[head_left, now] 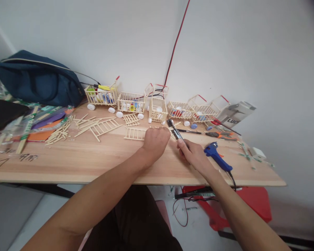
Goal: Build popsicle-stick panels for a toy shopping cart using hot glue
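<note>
My left hand [156,141] is closed, knuckles up, at the right end of a small ladder-like frame of thin wooden sticks [134,134]. Its fingertips are hidden, so what they grip cannot be made out. My right hand [192,153] is wrapped round a slim silver-and-black hand tool [176,132], its dark head pointing up and away to the left. Beside the left hand lie a lattice piece [131,120] and a larger stick frame [106,128]. To the right of my right hand rests a blue glue gun [218,157].
Several miniature stick-built shopping carts [158,109] with round wheels line the wall. Loose sticks [60,132] and a dark blue bag [39,78] are at left. Orange-handled pliers [222,135], a black pen [189,131] and a white box [238,115] lie right. A red stool [253,205] stands below.
</note>
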{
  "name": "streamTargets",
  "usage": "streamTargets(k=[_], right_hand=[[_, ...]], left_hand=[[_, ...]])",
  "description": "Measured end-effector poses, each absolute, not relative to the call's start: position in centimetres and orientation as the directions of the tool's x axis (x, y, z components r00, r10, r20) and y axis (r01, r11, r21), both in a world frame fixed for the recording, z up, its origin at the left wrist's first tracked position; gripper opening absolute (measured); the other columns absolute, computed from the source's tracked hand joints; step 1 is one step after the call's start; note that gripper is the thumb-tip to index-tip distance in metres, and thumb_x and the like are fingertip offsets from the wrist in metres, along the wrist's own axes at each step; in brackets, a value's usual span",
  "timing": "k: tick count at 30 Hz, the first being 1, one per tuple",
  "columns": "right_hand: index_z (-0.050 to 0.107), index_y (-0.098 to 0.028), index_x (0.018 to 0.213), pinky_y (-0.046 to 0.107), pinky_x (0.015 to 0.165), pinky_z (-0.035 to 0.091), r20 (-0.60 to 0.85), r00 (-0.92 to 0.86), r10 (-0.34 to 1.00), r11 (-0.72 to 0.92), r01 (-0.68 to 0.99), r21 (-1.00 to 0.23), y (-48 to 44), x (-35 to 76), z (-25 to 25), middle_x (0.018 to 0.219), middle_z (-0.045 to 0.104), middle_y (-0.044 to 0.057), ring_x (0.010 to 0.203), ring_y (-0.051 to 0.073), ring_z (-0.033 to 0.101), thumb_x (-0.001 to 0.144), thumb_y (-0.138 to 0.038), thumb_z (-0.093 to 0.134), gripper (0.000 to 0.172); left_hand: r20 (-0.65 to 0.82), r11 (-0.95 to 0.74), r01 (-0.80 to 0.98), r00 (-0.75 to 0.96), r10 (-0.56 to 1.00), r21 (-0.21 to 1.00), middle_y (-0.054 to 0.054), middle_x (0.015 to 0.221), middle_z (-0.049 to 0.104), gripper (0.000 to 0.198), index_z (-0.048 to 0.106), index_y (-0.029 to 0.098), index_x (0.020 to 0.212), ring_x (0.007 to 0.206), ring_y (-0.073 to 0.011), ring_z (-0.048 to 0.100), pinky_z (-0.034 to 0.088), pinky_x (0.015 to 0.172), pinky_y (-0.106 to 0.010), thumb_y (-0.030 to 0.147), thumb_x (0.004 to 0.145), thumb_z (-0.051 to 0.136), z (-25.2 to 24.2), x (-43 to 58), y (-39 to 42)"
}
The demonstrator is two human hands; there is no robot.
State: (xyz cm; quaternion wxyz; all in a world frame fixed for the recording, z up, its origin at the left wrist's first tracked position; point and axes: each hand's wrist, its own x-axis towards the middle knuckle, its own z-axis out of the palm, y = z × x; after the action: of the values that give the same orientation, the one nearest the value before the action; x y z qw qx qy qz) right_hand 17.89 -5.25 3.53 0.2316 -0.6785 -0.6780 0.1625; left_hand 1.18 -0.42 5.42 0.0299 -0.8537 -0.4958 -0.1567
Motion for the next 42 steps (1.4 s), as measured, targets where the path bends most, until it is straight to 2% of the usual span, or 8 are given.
streamTargets(k=[17,27,42], right_hand=[[0.061,-0.020,0.080,0.030,0.064,0.038,0.117,0.043,0.992,0.005,0.925,-0.380,-5.30,17.81,3.51,0.065,0.066,0.009,0.066,0.024,0.062,0.094,-0.065,0.019,0.064],[0.064,-0.018,0.084,0.029,0.062,0.038,0.145,0.033,0.989,0.027,0.921,-0.388,-5.27,17.93,3.26,0.065,0.067,0.009,0.063,0.023,0.062,0.094,-0.066,0.021,0.065],[0.059,-0.020,0.081,0.029,0.063,0.036,0.112,-0.024,0.993,0.077,0.868,-0.491,-5.44,18.57,3.46,0.063,0.061,0.004,0.063,0.020,0.057,0.096,-0.064,0.020,0.060]], left_hand=[[0.320,-0.533,0.841,0.483,0.815,0.089,-0.018,0.084,0.072,0.025,0.066,0.006,0.096,0.084,-0.0277,0.072,0.054,0.068,-0.034,0.003,0.090,0.042,4.95,1.30,-0.39],[0.296,-0.532,0.842,0.488,0.821,0.089,-0.018,0.086,0.072,0.027,0.066,0.006,0.098,0.085,-0.0270,0.072,0.053,0.068,-0.033,0.004,0.091,0.040,5.00,1.30,-0.42],[0.288,-0.513,0.850,0.465,0.837,0.117,-0.019,0.087,0.072,0.025,0.065,0.006,0.096,0.087,-0.0282,0.072,0.055,0.070,-0.035,0.003,0.091,0.040,5.58,1.38,-0.81]])
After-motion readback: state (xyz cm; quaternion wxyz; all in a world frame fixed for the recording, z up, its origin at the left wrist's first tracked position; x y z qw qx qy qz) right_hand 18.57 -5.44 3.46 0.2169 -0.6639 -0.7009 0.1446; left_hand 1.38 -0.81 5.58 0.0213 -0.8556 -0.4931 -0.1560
